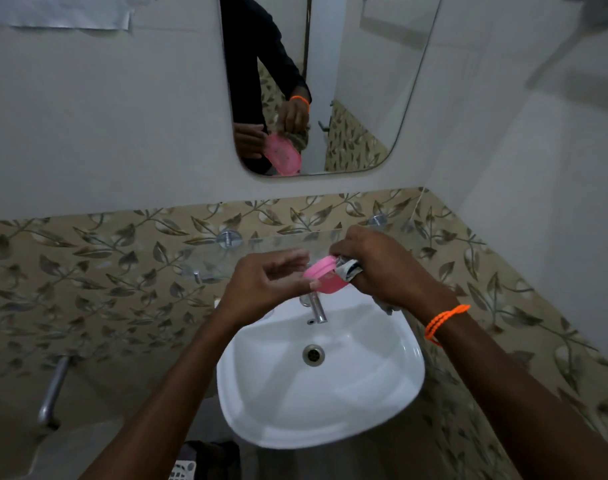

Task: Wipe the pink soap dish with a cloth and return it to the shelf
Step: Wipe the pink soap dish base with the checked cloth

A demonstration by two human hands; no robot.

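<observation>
Two hands are working together above the basin. The left hand [264,285] is pinching the near rim of the pink soap dish [325,274] with thumb and curled fingers, tilting it on edge. The right hand [382,268] is gripping a bunched grey-and-white cloth [347,268], its fingers curled round the fabric and pressing it against the dish's right end; a tail of cloth is hanging out below the wrist side of that hand. An orange beaded bracelet [446,322] is circling the right wrist.

Dish and cloth are being held in the air, just in front of a clear glass shelf [261,247] fixed by chrome mounts to the leaf-patterned tiles [105,271], and directly over the chrome tap [317,308] of the white washbasin [316,403]. A round metal drain [313,355] is sitting in the basin's middle.

Higher on the wall, a rounded mirror [364,98] is reflecting both hands, the dish's pink underside and the cloth. A chrome pipe [53,393] is running down the wall at lower left.
</observation>
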